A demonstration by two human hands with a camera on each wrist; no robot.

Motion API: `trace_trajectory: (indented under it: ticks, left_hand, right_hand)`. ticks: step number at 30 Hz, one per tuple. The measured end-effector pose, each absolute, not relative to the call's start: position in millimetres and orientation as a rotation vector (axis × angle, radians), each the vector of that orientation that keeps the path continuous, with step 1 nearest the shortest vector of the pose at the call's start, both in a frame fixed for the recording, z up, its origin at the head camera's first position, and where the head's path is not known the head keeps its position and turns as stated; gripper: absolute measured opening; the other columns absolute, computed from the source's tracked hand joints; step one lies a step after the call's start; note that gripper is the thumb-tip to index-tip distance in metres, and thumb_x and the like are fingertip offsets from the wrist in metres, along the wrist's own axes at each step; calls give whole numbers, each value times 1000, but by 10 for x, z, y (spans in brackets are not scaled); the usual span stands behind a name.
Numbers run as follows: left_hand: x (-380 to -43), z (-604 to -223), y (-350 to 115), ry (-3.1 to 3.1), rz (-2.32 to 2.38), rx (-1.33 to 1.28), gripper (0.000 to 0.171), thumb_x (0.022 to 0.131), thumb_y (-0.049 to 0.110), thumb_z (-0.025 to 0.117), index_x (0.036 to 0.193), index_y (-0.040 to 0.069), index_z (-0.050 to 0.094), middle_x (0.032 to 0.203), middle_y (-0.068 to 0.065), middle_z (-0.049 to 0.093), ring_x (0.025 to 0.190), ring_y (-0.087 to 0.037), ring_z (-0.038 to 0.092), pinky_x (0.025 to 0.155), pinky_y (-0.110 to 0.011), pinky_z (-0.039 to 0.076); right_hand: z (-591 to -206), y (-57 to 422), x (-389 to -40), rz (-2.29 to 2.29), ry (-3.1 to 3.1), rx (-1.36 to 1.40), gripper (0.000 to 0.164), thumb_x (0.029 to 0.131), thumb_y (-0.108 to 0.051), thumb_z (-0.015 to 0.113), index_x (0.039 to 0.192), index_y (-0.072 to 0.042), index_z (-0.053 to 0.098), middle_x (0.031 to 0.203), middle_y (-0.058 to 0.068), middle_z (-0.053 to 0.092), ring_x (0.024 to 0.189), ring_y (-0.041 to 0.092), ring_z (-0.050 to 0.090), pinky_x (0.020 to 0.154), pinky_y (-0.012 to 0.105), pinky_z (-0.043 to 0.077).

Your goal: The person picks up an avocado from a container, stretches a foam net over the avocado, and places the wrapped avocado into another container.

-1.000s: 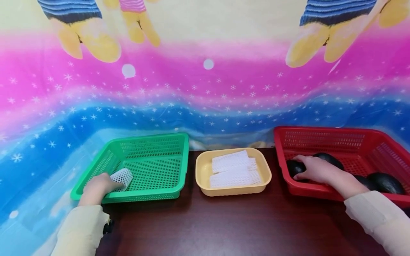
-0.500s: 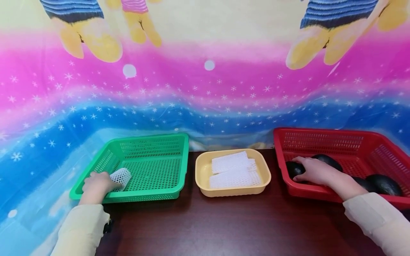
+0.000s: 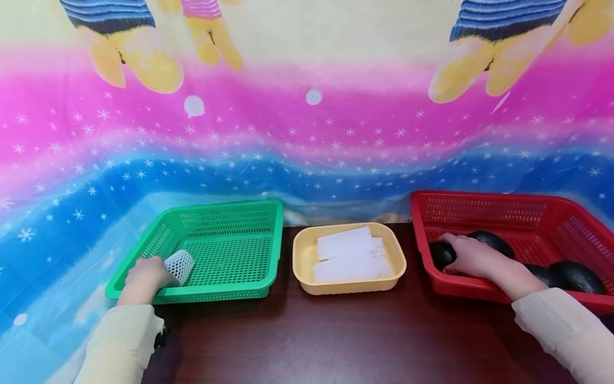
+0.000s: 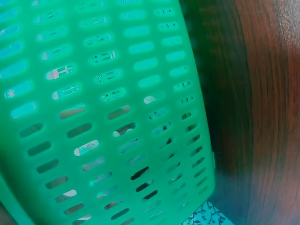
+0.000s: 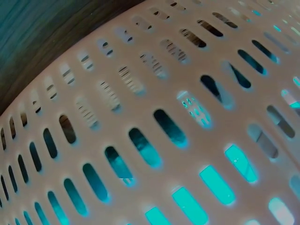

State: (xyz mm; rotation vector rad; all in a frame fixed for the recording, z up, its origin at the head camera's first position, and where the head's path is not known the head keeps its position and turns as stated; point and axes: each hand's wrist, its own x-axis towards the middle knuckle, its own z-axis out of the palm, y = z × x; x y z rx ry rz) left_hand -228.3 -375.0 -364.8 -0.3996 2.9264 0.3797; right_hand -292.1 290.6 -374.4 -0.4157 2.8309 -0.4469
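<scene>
In the head view, my left hand (image 3: 147,277) reaches over the near left corner of the green basket (image 3: 230,290). It holds the near end of a white foam net sleeve (image 3: 179,266); the fingertips are hidden, and so is whatever the sleeve may contain. On the other side, my right hand (image 3: 475,258) is inside the red basket (image 3: 479,197). Its thumb and fingers grip a glossy black oval fruit (image 3: 442,255) near the left wall. Behind that hand lies another black fruit (image 3: 494,242). Neither wrist view shows a hand, only slotted basket walls.
Between the baskets stands a shallow yellow tray (image 3: 302,285) with flat white foam nets (image 3: 352,258) in it. More black fruits (image 3: 575,276) lie at the red basket's near side. All stand on a dark wooden table (image 3: 307,336), against a printed cloth (image 3: 307,138).
The foam net sleeve has shifted slightly left and turned a little, and my left thumb has drawn back along it. My right hand has hardly moved at the black fruit.
</scene>
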Motion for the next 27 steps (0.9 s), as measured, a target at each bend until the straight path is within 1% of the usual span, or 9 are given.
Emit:
trace_trajectory:
  ticks: [2,6,10,13,17,19,24,27]
  left_hand:
    - [-2283,-3653,-3750,2930,372,-409,71,79,31,83,114,-22,50,111,-48,44,96,-55,48,69,-57,49]
    - [-2281,-3663,-3757,2932,354,-426,87,80,40,83,124,-25,45,122,-54,39,103,-63,48,73,-62,50]
    - [-2274,-3651,-3765,2931,356,-432,97,82,43,81,136,-25,37,131,-55,34,114,-68,41,80,-67,48]
    - [-2274,-3635,-3768,2938,345,-437,104,83,47,80,141,-23,31,134,-55,31,117,-71,37,81,-70,47]
    - [-2275,-3610,-3762,2962,325,-441,104,84,52,78,143,-21,32,134,-54,31,115,-72,37,76,-69,48]
    - [-2275,-3594,-3747,2974,322,-432,105,85,54,77,146,-19,31,136,-53,29,116,-72,37,76,-70,48]
    - [-2275,-3566,-3695,2996,313,-356,110,84,59,76,151,-14,29,146,-50,23,124,-72,32,81,-72,46]
    - [-2269,-3563,-3677,3010,308,-330,112,83,62,76,152,-12,30,149,-49,19,127,-71,28,82,-72,46]
  right_hand:
    - [-3740,2900,-2917,-443,2834,-419,80,79,-21,87,141,11,46,126,37,58,109,49,60,84,64,52]
    - [-3739,2909,-2903,-442,2834,-425,80,78,-20,88,140,10,48,125,36,58,106,48,61,82,63,53]
    - [-3725,2940,-2881,-439,2847,-452,78,78,-20,87,140,10,49,125,35,59,104,45,62,81,63,53]
    - [-3714,2950,-2866,-424,2879,-465,77,78,-20,87,140,8,51,127,35,58,106,46,61,81,64,53]
    - [-3700,2934,-2851,-423,2931,-467,79,75,-21,89,140,6,52,130,35,57,108,49,59,82,65,52]
    - [-3695,2932,-2840,-430,2957,-472,80,75,-22,89,140,5,53,130,34,57,110,50,59,83,66,51]
    - [-3683,2988,-2794,-475,3001,-511,76,77,-21,88,139,5,54,129,36,57,111,52,57,83,67,51]
    - [-3667,3023,-2783,-508,3002,-524,74,79,-19,86,140,6,52,129,37,56,110,53,58,82,66,51]
